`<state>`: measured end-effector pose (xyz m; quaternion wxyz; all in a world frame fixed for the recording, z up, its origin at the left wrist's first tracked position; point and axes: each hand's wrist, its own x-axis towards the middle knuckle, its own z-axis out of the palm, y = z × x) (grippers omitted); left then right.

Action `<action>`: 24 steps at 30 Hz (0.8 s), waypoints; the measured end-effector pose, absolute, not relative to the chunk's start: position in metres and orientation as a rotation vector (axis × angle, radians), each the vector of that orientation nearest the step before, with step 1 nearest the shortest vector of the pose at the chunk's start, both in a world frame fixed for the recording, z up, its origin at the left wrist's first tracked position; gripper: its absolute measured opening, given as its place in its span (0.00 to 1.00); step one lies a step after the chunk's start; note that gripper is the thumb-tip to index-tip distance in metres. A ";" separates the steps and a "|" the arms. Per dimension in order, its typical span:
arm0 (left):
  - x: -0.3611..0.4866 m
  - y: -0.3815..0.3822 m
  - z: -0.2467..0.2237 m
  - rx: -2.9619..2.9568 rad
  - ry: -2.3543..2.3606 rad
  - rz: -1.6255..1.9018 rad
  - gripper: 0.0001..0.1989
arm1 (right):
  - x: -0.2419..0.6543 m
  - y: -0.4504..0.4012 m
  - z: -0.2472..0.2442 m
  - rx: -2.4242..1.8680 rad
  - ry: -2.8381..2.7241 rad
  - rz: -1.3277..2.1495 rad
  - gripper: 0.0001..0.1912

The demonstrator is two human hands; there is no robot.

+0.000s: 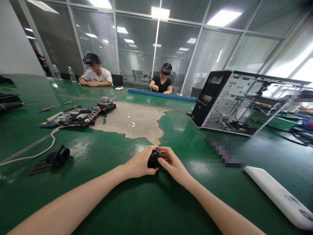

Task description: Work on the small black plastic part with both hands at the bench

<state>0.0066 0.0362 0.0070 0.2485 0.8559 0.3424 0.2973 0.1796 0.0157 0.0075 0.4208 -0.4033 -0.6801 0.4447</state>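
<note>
A small black blocky part (153, 159) is held between my two hands just above the green table. My left hand (141, 163) wraps round it from the left, fingers over its top and thumb underneath. From the right, my right hand (172, 163) grips its edge with the thumb and bent fingertips. My fingers cover much of the part, so its exact kind cannot be made out. Left of my hands lies a black plastic piece with a round opening and long prongs (57, 158). A circuit board (75, 116) with a round fan cooler (106, 102) lies beyond.
An open computer case (225, 104) stands at the right, with cables and a green basket (274, 119) behind. A long white object (276, 195) lies near right. A pale worn patch (137, 120) marks the green table (110, 209). Two people sit across, near a blue strip (158, 93).
</note>
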 end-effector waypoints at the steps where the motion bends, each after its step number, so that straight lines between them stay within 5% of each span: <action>1: 0.007 0.036 0.007 2.329 0.933 0.814 0.34 | 0.180 0.015 0.008 -1.016 -1.708 1.127 0.15; 13: 0.007 0.035 0.009 2.334 0.959 0.795 0.34 | 0.179 0.014 0.010 -0.978 -1.679 1.137 0.09; 24: 0.006 0.036 0.008 2.332 0.940 0.792 0.35 | 0.181 0.012 0.013 -0.944 -1.728 1.167 0.16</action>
